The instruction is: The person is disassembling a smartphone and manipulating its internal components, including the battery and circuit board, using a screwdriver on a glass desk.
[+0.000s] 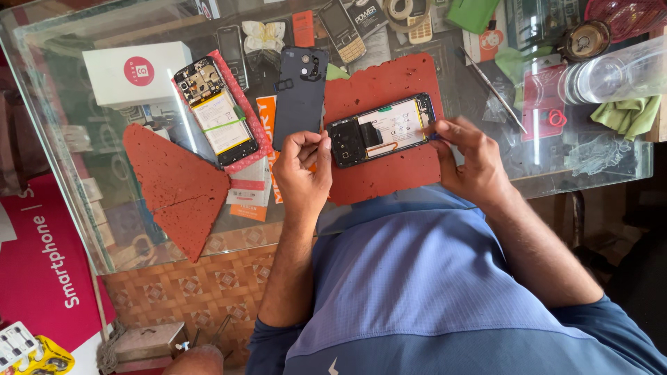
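The opened phone (381, 130) lies face down on the red mat (379, 135), its back cover off. I can see the dark board and camera section at its left end and a pale battery with a printed label filling the middle and right, with a thin orange strip curving along the lower edge. It sits slightly tilted, right end higher than the left.

My left hand (303, 170) is curled at the phone's left end, fingers folded in and touching the lower left corner of the frame. My right hand (471, 156) is pinched at the phone's right end; something small and thin with a blue tip seems to be between the fingertips there, though I cannot make it out clearly. The two hands are apart, one at each end of the phone.

The mat gives bare red room above the phone and a strip below it, right up to the near edge of the glass worktop (83, 201), which runs just in front of my wrists. Just left of the mat the dark back cover (300, 97) lies flat, its camera cutout at the top. Further left a second opened phone (215, 111) rests on a pink pad, beside a white box (132, 73). A red triangular mat piece (177, 187) lies at the near left. To the right, a thin metal tool (495, 90) lies diagonally, near a clear plastic jar (611, 73) and a green cloth (629, 114).
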